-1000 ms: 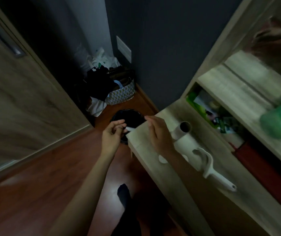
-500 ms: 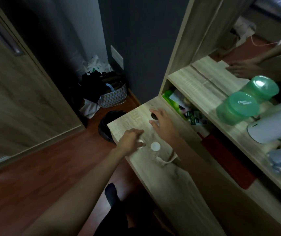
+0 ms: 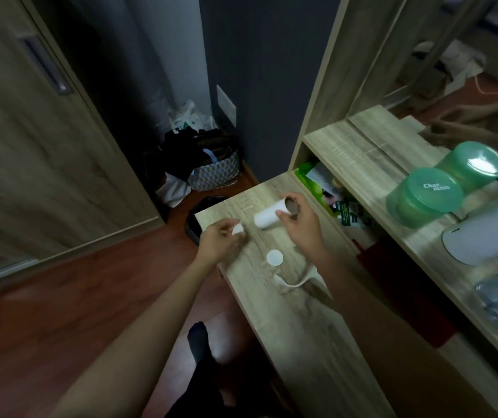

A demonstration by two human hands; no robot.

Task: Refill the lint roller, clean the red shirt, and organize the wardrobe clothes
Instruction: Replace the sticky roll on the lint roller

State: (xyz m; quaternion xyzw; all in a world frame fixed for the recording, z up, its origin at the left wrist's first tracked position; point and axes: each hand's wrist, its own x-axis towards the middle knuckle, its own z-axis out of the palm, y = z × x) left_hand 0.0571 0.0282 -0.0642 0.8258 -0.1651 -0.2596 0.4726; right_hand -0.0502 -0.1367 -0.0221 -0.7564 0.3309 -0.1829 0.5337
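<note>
My right grip (image 3: 302,229) curls round the white refill roll (image 3: 267,218) over the counter (image 3: 302,327), and my left grip (image 3: 219,241) pinches a small white cap (image 3: 237,229) just left of it.

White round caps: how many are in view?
2. One cap is pinched by the left hand; the other cap lies on the desk. More may be hidden.

The left hand (image 3: 220,242) pinches a small white piece (image 3: 237,229), mostly covered by the grip, its shape unclear. The right hand (image 3: 302,230) grip hides the roll (image 3: 267,217)'s near end. Behind that grip, the forearm covers part of the lint roller handle (image 3: 294,283). Packets (image 3: 341,206) right of it are too blurred to read.
</note>
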